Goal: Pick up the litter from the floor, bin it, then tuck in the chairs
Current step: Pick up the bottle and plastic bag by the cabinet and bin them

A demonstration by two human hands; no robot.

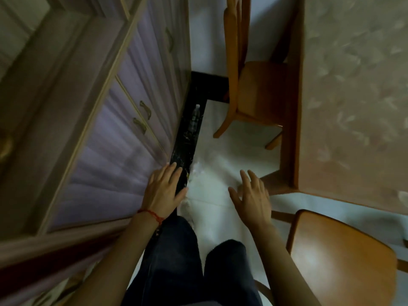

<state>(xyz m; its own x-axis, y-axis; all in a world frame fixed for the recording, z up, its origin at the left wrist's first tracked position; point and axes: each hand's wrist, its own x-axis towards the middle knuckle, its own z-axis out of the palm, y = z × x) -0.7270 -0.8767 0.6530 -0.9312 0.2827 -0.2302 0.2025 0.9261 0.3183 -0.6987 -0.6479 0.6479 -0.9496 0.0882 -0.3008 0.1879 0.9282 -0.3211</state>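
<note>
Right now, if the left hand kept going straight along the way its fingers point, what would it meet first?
Probably the plastic bottle. The left hand is open, fingers pointing along the black floor strip beside the cabinet, where the bottle lies ahead. Depth is unclear; it could brush the cabinet base first.

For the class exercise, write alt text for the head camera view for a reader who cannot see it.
A person's open left hand and right hand reach down toward a pale floor. A plastic bottle lies ahead on a dark floor strip beside a cabinet. Two wooden chairs, one far and one near, stand out from a table.
</note>
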